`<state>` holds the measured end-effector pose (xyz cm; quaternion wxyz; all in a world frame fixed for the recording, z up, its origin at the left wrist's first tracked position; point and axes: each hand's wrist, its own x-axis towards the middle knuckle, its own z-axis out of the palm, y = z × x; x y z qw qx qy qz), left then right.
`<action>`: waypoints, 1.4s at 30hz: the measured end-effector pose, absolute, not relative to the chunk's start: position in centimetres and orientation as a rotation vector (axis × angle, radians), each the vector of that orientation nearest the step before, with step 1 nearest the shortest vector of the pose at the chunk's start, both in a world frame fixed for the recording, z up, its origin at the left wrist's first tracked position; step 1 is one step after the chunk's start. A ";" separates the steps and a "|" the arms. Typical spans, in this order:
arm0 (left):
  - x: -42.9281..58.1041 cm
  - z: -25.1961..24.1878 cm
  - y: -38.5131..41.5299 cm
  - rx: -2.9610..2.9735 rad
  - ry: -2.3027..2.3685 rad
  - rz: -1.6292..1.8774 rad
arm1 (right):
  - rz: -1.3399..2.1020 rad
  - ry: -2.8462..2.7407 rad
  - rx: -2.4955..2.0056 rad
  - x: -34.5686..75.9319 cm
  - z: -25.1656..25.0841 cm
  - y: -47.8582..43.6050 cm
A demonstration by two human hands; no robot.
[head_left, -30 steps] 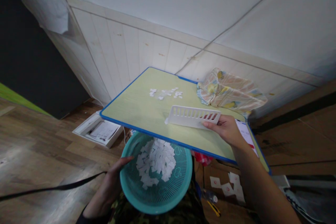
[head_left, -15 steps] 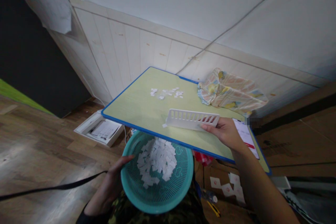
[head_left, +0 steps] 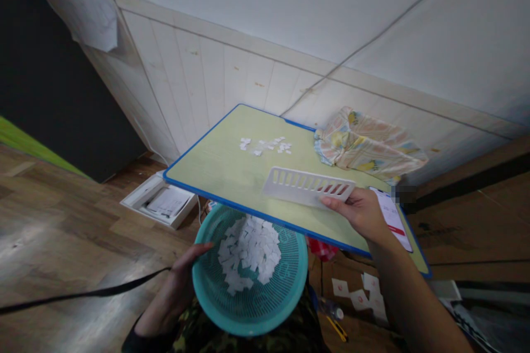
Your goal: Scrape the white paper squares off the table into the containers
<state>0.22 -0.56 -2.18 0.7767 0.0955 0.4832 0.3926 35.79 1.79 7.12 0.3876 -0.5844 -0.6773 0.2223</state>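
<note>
Table (head_left: 223,171) under white scraps (head_left: 271,147), panelled wall (head_left: 211,71)

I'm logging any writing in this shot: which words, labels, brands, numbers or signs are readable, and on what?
None can be read reliably.
White sheet on the table: print and a red band, too blurred.
Brown cardboard at right: dark print, too blurred.
Papers in the white box: too small.
White cards, lower right: red marks, too small.
Teal basket: faint wall pattern, unclear whether lettering.

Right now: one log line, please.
left hand: grips teal basket rim | right hand: holds white slotted strip | paper scraps: in basket, on table
</note>
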 end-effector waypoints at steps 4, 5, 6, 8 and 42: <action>0.2 -2.4 -0.6 0.206 1.050 0.856 | 0.513 -1.640 -1.531 36.3 6.4 2.3; 0.2 -2.4 -0.6 0.211 1.046 0.853 | 0.526 -1.647 -1.536 36.2 6.4 2.3; 0.2 -2.3 -0.7 0.220 1.042 0.849 | 0.544 -1.663 -1.538 36.1 6.4 2.3; 0.2 -2.1 -0.7 0.238 1.050 0.840 | 0.589 -1.699 -1.535 35.7 6.6 2.2; 0.3 -1.3 -0.9 0.190 1.077 0.843 | 0.681 -1.773 -1.511 34.7 6.9 0.8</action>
